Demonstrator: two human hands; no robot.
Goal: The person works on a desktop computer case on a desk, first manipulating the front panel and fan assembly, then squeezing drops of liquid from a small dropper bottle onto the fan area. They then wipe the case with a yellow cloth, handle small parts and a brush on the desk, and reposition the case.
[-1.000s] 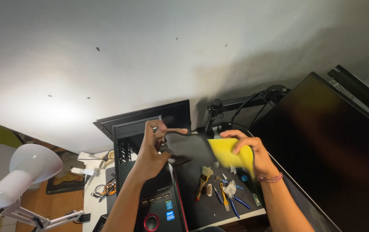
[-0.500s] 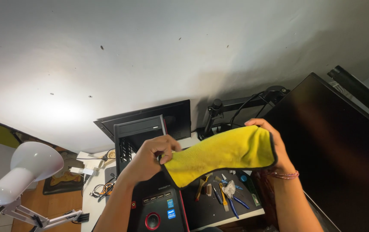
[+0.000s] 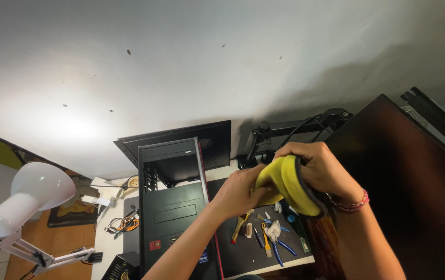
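Both my hands hold a yellow cloth (image 3: 291, 185) with a dark edge, raised above the desk. My right hand (image 3: 321, 170) grips its upper fold from the right. My left hand (image 3: 239, 192) pinches its left end. The cloth is folded and bunched between the two hands. Below it stands a black computer tower (image 3: 173, 207) with a red trim, lying open at the top. On a dark mat (image 3: 253, 254) under my hands lie several small tools, among them blue-handled pliers (image 3: 282, 246) and a yellow-handled tool (image 3: 240, 228).
A white desk lamp (image 3: 28, 197) stands at the left. A large dark monitor (image 3: 414, 186) fills the right side, on an arm mount (image 3: 284, 129) with cables. A second dark screen (image 3: 212, 142) sits behind the tower. Orange cables (image 3: 126, 224) lie on the white desk.
The cloth was spread wide between my hands half a second ago; now my hands have come together and it is folded and bunched. The view has shifted slightly.
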